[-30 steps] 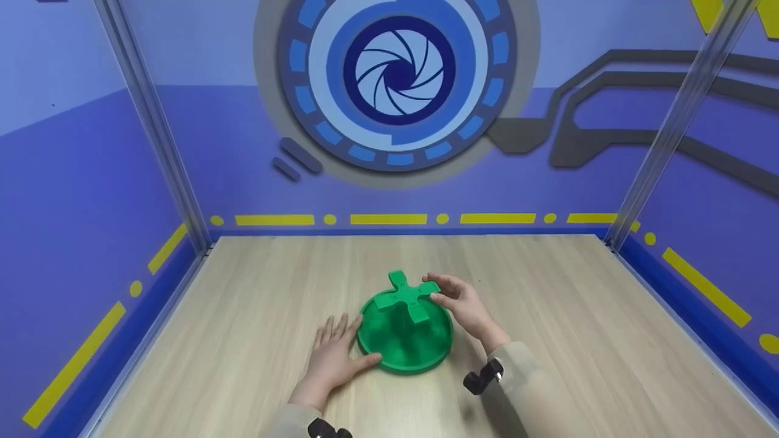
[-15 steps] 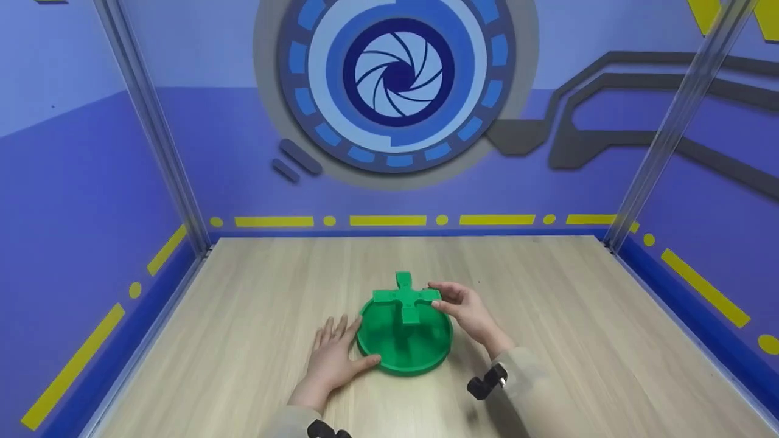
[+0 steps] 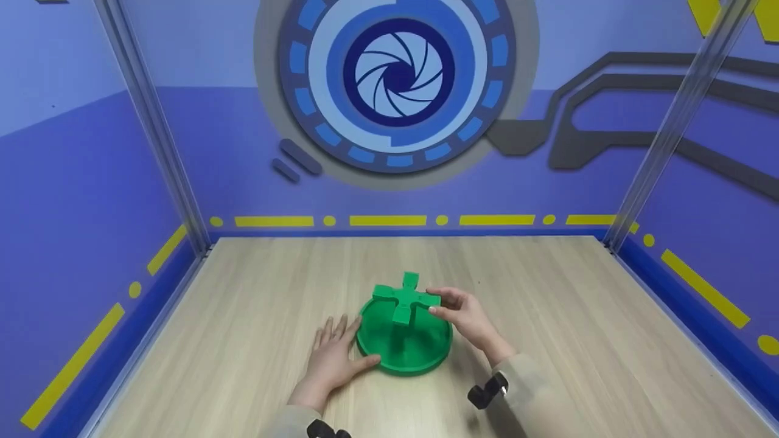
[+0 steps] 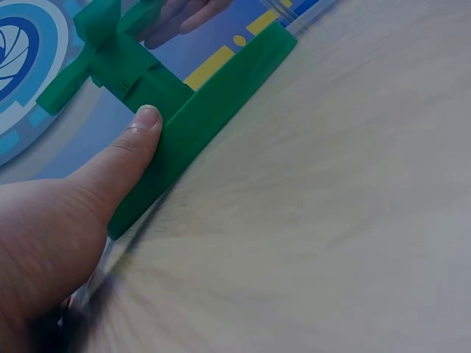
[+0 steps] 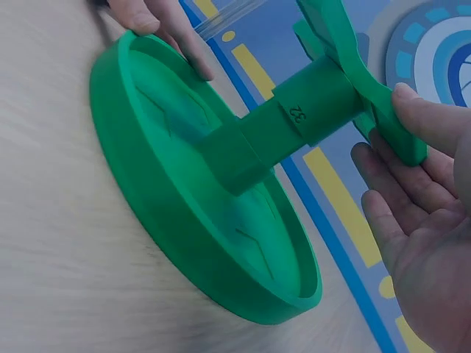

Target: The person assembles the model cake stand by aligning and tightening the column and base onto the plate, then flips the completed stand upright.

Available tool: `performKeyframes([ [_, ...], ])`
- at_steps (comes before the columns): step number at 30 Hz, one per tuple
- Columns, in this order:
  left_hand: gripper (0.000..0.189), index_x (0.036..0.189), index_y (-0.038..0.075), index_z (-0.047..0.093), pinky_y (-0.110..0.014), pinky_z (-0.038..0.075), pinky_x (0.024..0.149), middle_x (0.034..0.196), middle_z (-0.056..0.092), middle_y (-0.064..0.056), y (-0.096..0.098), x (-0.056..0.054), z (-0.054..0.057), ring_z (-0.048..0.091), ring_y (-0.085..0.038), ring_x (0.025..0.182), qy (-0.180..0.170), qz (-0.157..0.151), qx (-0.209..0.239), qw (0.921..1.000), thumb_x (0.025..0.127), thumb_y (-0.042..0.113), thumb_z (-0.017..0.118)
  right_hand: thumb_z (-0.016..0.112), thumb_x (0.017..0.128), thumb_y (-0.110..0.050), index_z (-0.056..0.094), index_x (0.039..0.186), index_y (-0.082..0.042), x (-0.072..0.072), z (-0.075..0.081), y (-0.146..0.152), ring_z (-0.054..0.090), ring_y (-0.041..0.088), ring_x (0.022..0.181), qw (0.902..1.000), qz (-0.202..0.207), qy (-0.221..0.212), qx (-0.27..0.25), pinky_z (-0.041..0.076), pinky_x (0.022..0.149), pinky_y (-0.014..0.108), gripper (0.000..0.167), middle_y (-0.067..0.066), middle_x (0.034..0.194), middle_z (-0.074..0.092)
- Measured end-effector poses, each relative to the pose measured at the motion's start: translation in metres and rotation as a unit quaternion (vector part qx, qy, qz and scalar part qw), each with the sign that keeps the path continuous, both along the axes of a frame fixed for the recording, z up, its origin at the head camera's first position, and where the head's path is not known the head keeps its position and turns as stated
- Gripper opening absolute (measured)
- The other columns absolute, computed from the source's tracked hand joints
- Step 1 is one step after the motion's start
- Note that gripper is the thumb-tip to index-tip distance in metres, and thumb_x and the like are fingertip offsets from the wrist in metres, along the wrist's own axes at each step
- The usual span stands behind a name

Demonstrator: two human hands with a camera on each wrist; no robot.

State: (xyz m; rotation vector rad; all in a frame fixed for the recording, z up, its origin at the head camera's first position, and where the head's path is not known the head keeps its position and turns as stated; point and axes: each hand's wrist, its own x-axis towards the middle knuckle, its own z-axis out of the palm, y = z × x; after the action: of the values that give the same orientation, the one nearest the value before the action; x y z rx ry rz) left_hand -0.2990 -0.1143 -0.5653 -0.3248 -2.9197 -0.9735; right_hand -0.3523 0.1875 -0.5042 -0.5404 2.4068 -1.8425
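A round green dish (image 3: 406,370) with a low rim stands on the table in the head view. From its middle rises a stepped green post (image 5: 246,143) with a printed number, topped by a green four-armed cross-shaped handle (image 3: 406,297). My left hand (image 3: 333,364) lies at the dish's left side, fingers straight and spread, its thumb (image 4: 136,143) on the rim. With the right hand (image 3: 468,313) I pinch the handle's right arm, thumb (image 5: 430,118) on one face and fingers behind it.
A light wooden tabletop (image 3: 261,304) carries the dish. Blue panels (image 3: 201,146) with yellow marks and metal corner posts (image 3: 155,128) enclose it at the back and sides. A black device (image 3: 487,391) is strapped on the right wrist.
The cross-shaped handle has turned clockwise as seen from above, its right arm coming nearer with the right hand following slightly. The left hand and the dish have stayed in place.
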Motion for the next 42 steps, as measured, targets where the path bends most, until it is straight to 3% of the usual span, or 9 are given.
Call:
performKeyframes([
  [4, 0.104, 0.161, 0.014, 0.036, -0.066, 0.009, 0.128, 0.167, 0.029, -0.025, 0.000, 0.000, 0.000, 0.013, -0.052, 0.157, 0.002, -0.001, 0.001, 1.0000, 0.082, 0.073, 0.069, 0.075, 0.094, -0.012, 0.062, 0.136, 0.005, 0.004, -0.002, -0.004, 0.066, 0.020, 0.120, 0.9998, -0.013, 0.009, -0.013, 0.053, 0.099, 0.019, 0.047, 0.022, 0.137, 0.066],
  [8, 0.104, 0.161, 0.014, 0.037, -0.066, 0.010, 0.128, 0.167, 0.029, -0.025, 0.000, 0.000, 0.000, 0.014, -0.052, 0.157, 0.006, -0.002, -0.002, 1.0000, 0.082, 0.073, 0.069, 0.077, 0.092, -0.012, 0.066, 0.133, 0.000, 0.009, -0.003, -0.007, 0.064, 0.014, 0.118, 0.9992, -0.033, 0.021, -0.007, 0.053, 0.106, 0.026, 0.044, 0.019, 0.137, 0.067],
  [15, 0.102, 0.161, 0.013, 0.037, -0.066, 0.010, 0.128, 0.167, 0.029, -0.025, 0.000, 0.001, 0.000, 0.014, -0.052, 0.157, 0.010, -0.003, -0.008, 0.9999, 0.083, 0.072, 0.069, 0.080, 0.090, -0.012, 0.068, 0.130, -0.003, 0.018, -0.004, -0.013, 0.064, 0.013, 0.110, 0.9980, -0.056, 0.029, -0.006, 0.054, 0.104, 0.031, 0.043, 0.017, 0.134, 0.068],
  [23, 0.103, 0.161, 0.014, 0.037, -0.066, 0.008, 0.128, 0.167, 0.028, -0.025, 0.000, 0.001, 0.001, 0.013, -0.052, 0.157, 0.006, -0.002, -0.007, 1.0000, 0.083, 0.074, 0.068, 0.083, 0.086, -0.006, 0.069, 0.124, 0.001, 0.028, -0.002, -0.028, 0.063, 0.025, 0.120, 0.9949, -0.091, 0.025, -0.035, 0.055, 0.106, 0.047, 0.042, 0.018, 0.128, 0.069],
  [30, 0.104, 0.161, 0.014, 0.037, -0.066, 0.009, 0.128, 0.167, 0.029, -0.025, 0.001, 0.000, 0.001, 0.014, -0.052, 0.157, 0.008, 0.000, -0.014, 0.9999, 0.082, 0.075, 0.067, 0.085, 0.082, -0.004, 0.068, 0.121, 0.001, 0.036, -0.002, -0.040, 0.064, 0.028, 0.120, 0.9906, -0.127, 0.021, -0.047, 0.056, 0.104, 0.044, 0.042, 0.016, 0.124, 0.070],
  [42, 0.101, 0.161, 0.014, 0.037, -0.067, 0.010, 0.128, 0.166, 0.030, -0.026, 0.000, -0.001, 0.000, 0.015, -0.053, 0.157, 0.013, -0.001, -0.015, 0.9998, 0.084, 0.072, 0.068, 0.089, 0.080, -0.013, 0.064, 0.120, 0.002, 0.046, -0.008, -0.058, 0.064, 0.035, 0.120, 0.9847, -0.165, 0.047, -0.032, 0.054, 0.107, 0.052, 0.050, 0.019, 0.124, 0.067],
])
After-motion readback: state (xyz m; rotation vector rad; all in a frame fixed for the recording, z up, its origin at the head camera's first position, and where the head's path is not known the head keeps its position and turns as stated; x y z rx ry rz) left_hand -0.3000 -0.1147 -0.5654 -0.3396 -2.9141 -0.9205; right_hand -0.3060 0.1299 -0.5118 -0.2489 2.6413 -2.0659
